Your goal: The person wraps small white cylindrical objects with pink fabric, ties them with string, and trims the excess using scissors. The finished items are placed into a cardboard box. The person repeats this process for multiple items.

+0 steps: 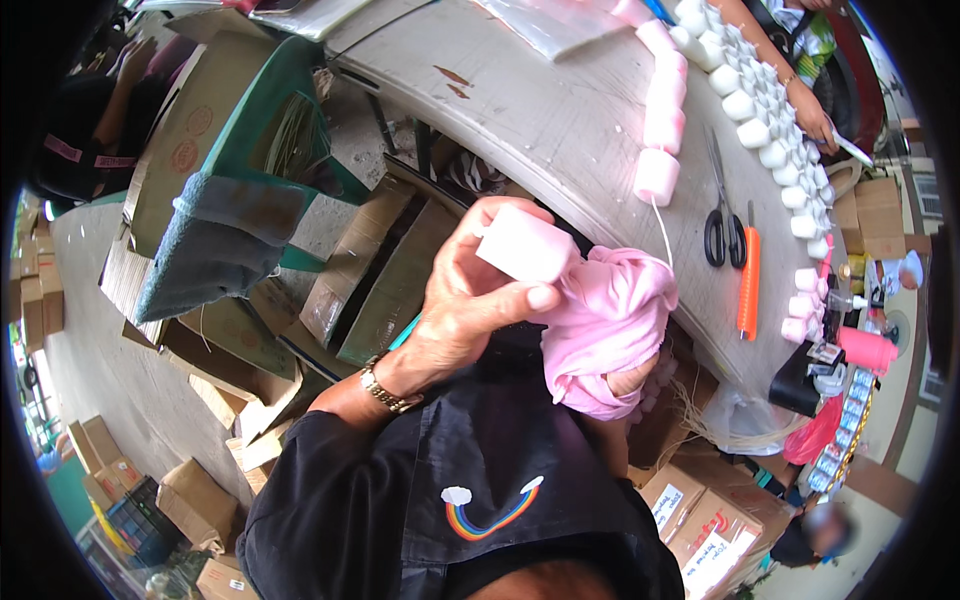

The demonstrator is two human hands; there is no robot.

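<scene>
In the middle, my left hand (465, 300) grips a short pink cylinder, seemingly a candle (527, 245), between thumb and fingers. It is tilted, with a small white nub at its left end. Pink cloth (610, 310) is bunched around my right hand (632, 380) and presses against the candle's right end. Most of the right hand is hidden under it. Just beyond, a row of pink candles (657, 178) lies on the grey table (560, 120). From the nearest one a white cord (664, 232) runs down towards the cloth.
Black-handled scissors (724, 235) and an orange cutter (749, 285) lie on the table's right. Many white candles (755, 132) line its far edge, near a co-worker's arm (800, 100). At left stands a green chair (260, 130) with a grey towel (215, 240), beside cardboard boxes (350, 260).
</scene>
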